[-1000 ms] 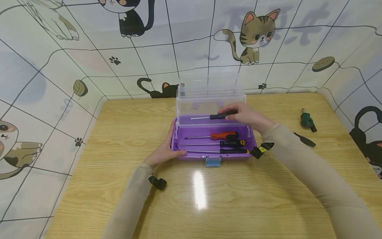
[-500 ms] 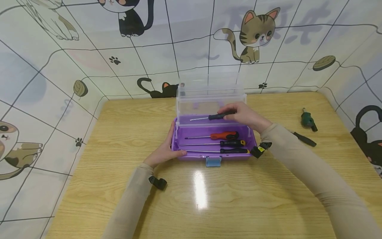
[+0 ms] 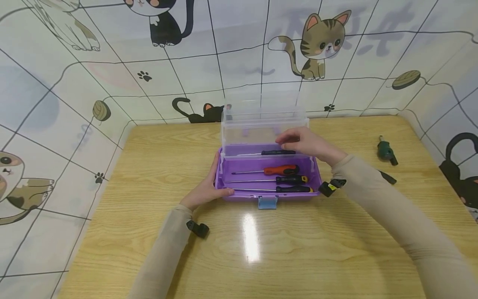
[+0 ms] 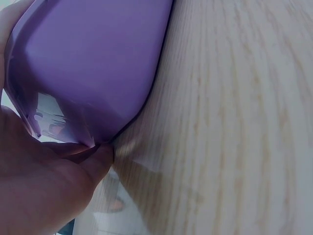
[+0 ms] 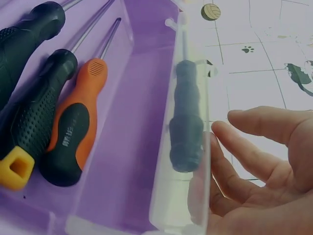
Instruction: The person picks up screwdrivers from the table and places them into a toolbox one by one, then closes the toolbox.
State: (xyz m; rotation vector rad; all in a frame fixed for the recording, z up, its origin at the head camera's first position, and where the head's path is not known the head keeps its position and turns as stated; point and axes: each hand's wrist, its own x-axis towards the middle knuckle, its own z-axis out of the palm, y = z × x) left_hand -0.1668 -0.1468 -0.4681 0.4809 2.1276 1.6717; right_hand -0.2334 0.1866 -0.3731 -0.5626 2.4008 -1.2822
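A purple toolbox (image 3: 316,182) stands on the table with its clear lid (image 3: 228,133) raised at the back. My left hand (image 3: 203,192) grips the box's left end, thumb on the front rim; in the left wrist view its fingertips (image 4: 100,159) curl at the lower corner. Past the lid's front edge, a black-handled screwdriver (image 3: 278,152) lies lengthwise, showing through clear plastic in the right wrist view. Just above it is my right hand (image 3: 308,144), holding nothing, fingers loosely bent. Inside the box lie a red-and-black screwdriver (image 3: 281,170) and two black-and-yellow screwdrivers (image 3: 290,180), handles to the right.
To the right on the table lie a dark green tool (image 3: 384,150) and a black handle (image 3: 388,177), partly hidden by my right sleeve. A blue latch (image 3: 267,202) hangs at the box front. A cat-patterned backdrop (image 3: 242,74) stands behind the table.
The black screwdriver has left my right hand and now lies lower, level, behind the clear plastic. My right hand has let go and shifted slightly right. My left hand has stayed in place.
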